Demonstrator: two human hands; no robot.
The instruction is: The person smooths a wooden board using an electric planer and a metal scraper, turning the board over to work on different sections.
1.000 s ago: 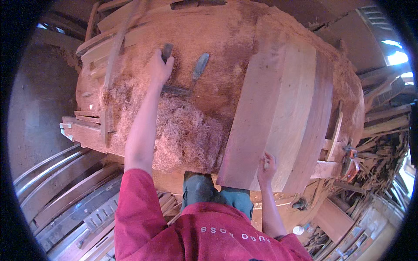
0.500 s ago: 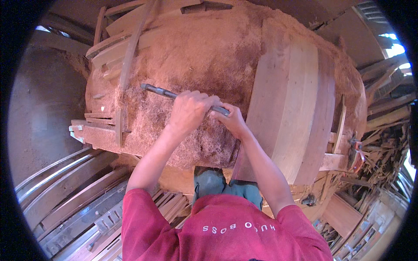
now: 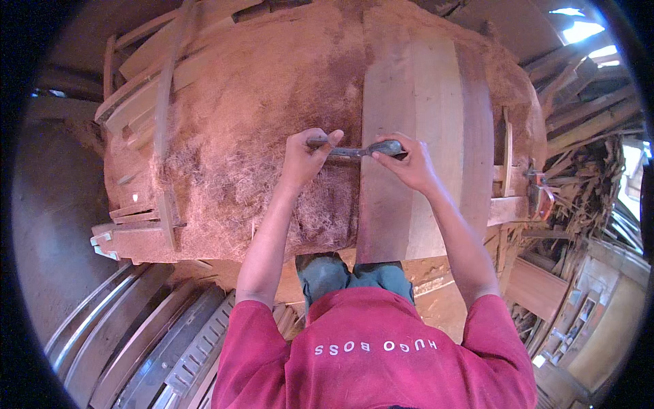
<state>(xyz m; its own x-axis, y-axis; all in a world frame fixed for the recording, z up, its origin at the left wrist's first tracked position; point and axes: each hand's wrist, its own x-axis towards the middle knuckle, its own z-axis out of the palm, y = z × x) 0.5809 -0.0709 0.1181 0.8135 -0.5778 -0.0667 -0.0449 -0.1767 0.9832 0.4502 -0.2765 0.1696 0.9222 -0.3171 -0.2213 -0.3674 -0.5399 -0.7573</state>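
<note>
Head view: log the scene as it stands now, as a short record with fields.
Tool: dark, slim metal hand tool with a rounded right end, held roughly level
Left hand: grip closed on the tool's left end
Right hand: grip closed on its rounded right end
Left of tool: curly reddish-brown wood shavings, heaped
Right side: flat panel of reddish and pale wooden strips, partly behind the right hand
Far right: red-orange curved piece
Tool touching panel: cannot tell

Two-handled tool (image 3: pixel 349 153) now nearer boards (image 3: pixel 436 102)
</note>
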